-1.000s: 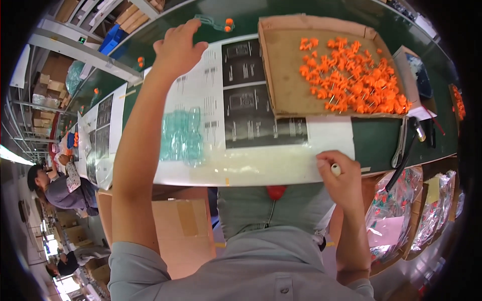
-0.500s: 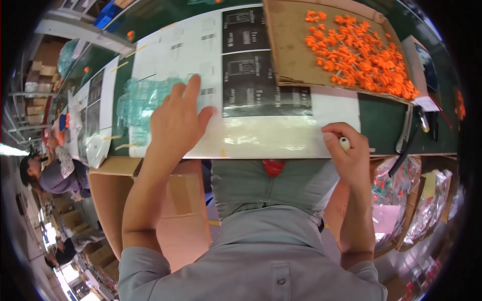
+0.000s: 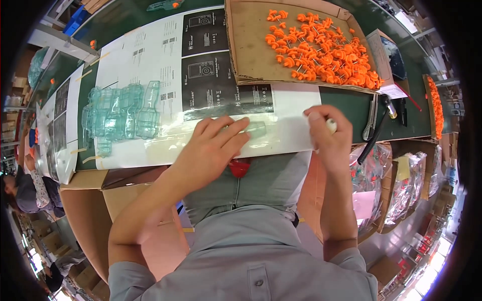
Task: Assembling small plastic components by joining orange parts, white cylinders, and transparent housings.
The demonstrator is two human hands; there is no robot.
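Observation:
My left hand (image 3: 213, 150) is over the front of the sheet-covered table, fingers closed on a translucent teal plastic piece (image 3: 257, 130) that sticks out past the fingertips. To its left lies a cluster of similar teal plastic pieces (image 3: 123, 113). My right hand (image 3: 329, 135) is curled in a fist around a tool with a rounded white handle (image 3: 331, 125); the tool's working end is hidden. Beyond both hands, a shallow cardboard tray (image 3: 251, 60) holds many orange plastic parts (image 3: 326, 50) with metal pins.
Printed black-and-white sheets (image 3: 206, 75) cover the green tabletop. A utility knife (image 3: 370, 118) and a black coiled cord (image 3: 369, 145) lie at the right. Open cartons with plastic bags (image 3: 369, 175) stand below the right edge; another carton (image 3: 88, 215) is at the lower left. A red object (image 3: 239, 168) shows at my lap.
My left hand has moved from the teal cluster right and nearer to me, bringing a teal piece over the front sheet. The right hand still grips the white-handled tool. The view has shifted.

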